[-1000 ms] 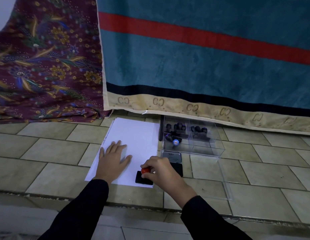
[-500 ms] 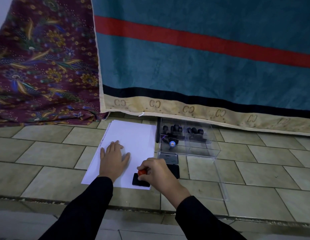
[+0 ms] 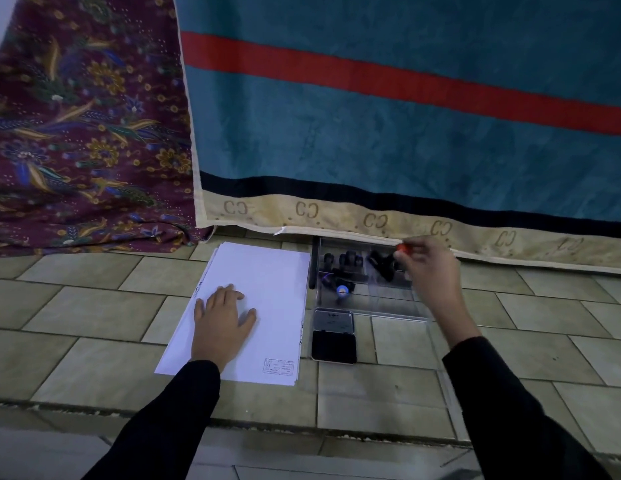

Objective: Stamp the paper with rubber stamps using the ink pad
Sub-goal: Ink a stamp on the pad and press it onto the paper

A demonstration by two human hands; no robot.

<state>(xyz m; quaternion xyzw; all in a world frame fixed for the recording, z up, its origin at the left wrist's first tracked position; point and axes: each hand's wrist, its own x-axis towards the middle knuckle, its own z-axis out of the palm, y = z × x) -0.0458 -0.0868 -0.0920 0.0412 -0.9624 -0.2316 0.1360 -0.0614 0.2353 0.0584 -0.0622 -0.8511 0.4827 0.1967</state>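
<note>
Right hand pinches a red-knobbed black rubber stamp over the clear plastic box, far right of the white paper; left hand lies flat, open, on it; open black ink pad near-left of the stamp.

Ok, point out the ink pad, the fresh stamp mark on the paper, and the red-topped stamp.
ink pad (image 3: 333,347), head view, middle of its black inking surface.
stamp mark (image 3: 279,366), head view, centre of the printed rectangle.
red-topped stamp (image 3: 401,248), head view, its red knob at the right hand's fingers.
</note>
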